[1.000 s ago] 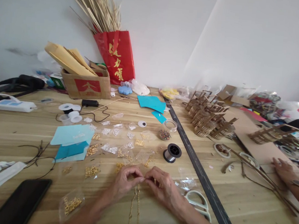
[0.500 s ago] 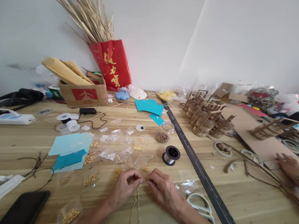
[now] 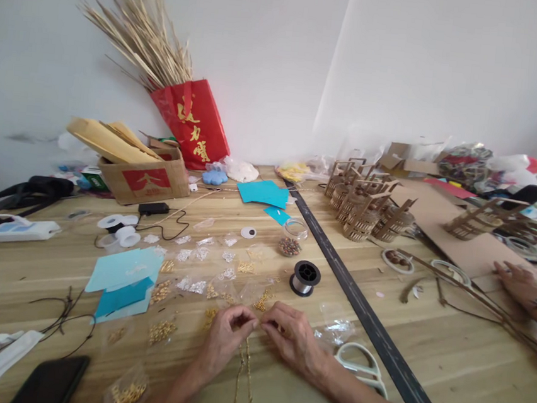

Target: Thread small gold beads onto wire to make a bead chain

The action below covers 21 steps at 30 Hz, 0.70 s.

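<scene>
My left hand (image 3: pixel 228 335) and my right hand (image 3: pixel 289 336) face each other low in the middle, thumbs and forefingers pinched, their tips almost touching. From the left fingertips a thin gold chain (image 3: pixel 248 377) hangs down in two strands toward the bottom edge. Whatever sits between my right fingertips is too small to make out. Just beyond my hands lie small gold findings (image 3: pixel 263 299) in clear bags. A black spool of clear line (image 3: pixel 305 278) stands past my right hand, and white-handled scissors (image 3: pixel 361 366) lie beside my right forearm.
A phone (image 3: pixel 49 380) and blue cards (image 3: pixel 123 276) lie on the left. A jar of beads (image 3: pixel 290 247) stands behind the spool. Small woven baskets (image 3: pixel 365 214) crowd the right, along with cardboard (image 3: pixel 441 224). Another person's hand (image 3: pixel 517 285) rests at far right.
The view has shifted slightly. Both my hands keep the same pinch and nearly the same place, with the chain still hanging. The other person's hand stays on the cardboard.
</scene>
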Motion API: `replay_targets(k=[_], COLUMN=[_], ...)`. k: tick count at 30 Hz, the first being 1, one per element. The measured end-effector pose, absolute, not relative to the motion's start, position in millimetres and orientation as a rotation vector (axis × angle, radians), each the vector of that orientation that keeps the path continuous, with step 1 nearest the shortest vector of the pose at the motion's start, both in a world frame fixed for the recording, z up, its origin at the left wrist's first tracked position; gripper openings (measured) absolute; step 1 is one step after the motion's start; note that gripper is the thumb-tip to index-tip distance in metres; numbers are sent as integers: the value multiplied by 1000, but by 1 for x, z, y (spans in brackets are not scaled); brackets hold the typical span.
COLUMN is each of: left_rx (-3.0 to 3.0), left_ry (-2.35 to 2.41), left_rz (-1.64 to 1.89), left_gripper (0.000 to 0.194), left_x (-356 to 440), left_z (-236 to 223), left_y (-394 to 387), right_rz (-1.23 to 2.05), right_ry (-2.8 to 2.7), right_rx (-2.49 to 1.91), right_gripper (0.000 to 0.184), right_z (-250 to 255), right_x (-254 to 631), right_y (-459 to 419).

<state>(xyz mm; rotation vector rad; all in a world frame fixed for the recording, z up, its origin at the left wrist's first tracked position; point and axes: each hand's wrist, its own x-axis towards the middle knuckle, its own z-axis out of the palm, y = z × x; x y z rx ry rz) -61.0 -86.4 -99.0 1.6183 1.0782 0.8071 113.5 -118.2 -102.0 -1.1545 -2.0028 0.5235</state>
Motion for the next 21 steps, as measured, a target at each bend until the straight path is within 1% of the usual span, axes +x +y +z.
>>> replay_targets(k=[7, 12, 16, 21], left_rx=[1581, 1515, 1558, 1688], left_ry=[1073, 1153, 1228, 1235], left_rz=[856, 916, 1006, 1063], left_gripper=[21, 22, 22, 21], left_x=[-57, -60, -62, -64], left_z=[-100, -103, -105, -103], left_y=[-85, -83, -83, -86], right_rz=[409, 357, 438, 633], right_ry=[-2077, -1910, -1690, -1536], right_rx=[-1197, -1261, -1297, -1336], right_gripper=[18, 15, 17, 20], right_z=[-100, -108, -113, -114], right_x=[114, 119, 122, 121], right_y=[-118, -113, -106, -103])
